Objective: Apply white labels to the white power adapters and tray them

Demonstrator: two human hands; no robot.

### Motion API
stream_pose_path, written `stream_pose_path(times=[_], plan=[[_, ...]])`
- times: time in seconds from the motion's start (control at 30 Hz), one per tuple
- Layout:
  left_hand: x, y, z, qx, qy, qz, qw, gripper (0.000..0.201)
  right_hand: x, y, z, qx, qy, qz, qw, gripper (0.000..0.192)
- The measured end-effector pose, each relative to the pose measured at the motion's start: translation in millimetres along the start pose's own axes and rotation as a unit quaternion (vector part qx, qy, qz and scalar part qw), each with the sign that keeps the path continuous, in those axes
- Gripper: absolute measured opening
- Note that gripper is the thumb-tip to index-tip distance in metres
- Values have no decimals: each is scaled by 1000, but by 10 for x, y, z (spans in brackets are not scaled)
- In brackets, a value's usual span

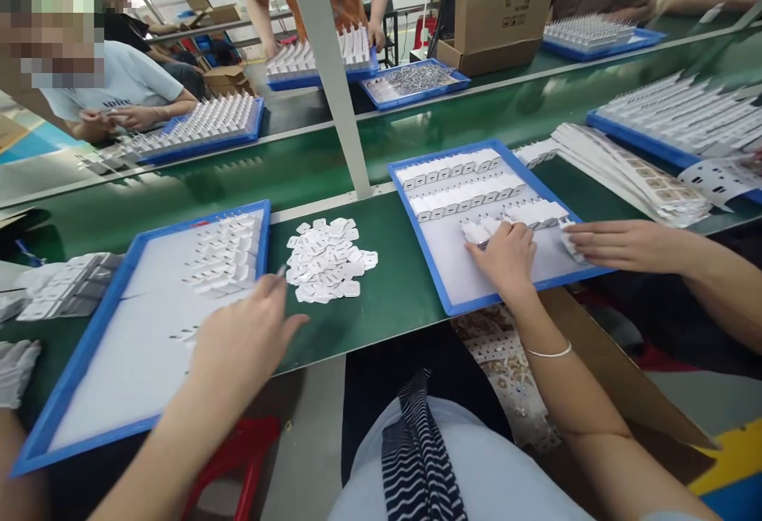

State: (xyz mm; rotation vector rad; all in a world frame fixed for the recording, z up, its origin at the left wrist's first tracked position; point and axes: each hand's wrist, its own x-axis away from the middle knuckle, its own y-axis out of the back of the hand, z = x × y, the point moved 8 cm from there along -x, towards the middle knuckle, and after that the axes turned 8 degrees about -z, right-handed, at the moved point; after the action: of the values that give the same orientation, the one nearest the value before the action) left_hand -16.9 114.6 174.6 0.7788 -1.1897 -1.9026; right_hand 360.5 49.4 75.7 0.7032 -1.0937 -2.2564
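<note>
My left hand [244,334] is over the right side of the left blue-rimmed tray [138,247], next to a pile of small flat white plates [325,259]. Its thumb sticks out apart from the fingers; a pale sliver shows at the fingertips, too small to name. White plug housings with metal pins [226,255] stand in rows in that tray. In the right blue tray [422,267], my right hand [512,259], with a white band on the wrist, has its fingers closed around white plug housings [479,229] in the nearest row; the fingers partly cover them.
A co-worker's hand [607,243] reaches into the right tray from the right, holding a white piece. Another person's gloved hand [17,370] is at far left, near stacked white parts [71,283]. A metal post [327,68] rises behind the pile. Paper strips [631,175] lie at right.
</note>
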Motion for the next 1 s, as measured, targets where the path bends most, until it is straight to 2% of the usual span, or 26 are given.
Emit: stream_pose_path(times=[0.13,0.27,0.33,0.4,0.47,0.53,0.63,0.73,0.83,0.93,1.0], plan=[[202,-12,-520,131,-30,-133,982,39,59,-27,36,39,6,1,999,60],[368,-167,-820,204,-7,-246,947,43,220,-26,80,63,-13,47,997,63],[423,-222,-937,223,-7,-281,934,50,391,6,229,49,-6,71,996,69],[449,-240,-1004,242,-13,-303,922,59,630,45,531,12,46,96,994,70],[444,-250,-1017,255,-19,-307,917,65,928,38,928,-38,130,149,980,63],[424,-265,-1008,256,-35,-301,918,65,1225,-21,1275,-58,201,219,953,51],[428,-305,-978,262,-70,-306,913,58,1510,-118,1587,-38,258,279,924,33],[479,-360,-915,320,-85,-332,883,53,1651,-188,1747,-28,284,305,909,22],[515,-439,-830,399,-67,-337,850,47,1710,-200,1820,-35,292,324,899,23],[505,-527,-704,510,-6,-300,806,38,1654,-170,1784,-94,258,377,885,31],[492,-581,-626,600,44,-257,756,35,1522,-118,1730,-180,217,400,872,33]])
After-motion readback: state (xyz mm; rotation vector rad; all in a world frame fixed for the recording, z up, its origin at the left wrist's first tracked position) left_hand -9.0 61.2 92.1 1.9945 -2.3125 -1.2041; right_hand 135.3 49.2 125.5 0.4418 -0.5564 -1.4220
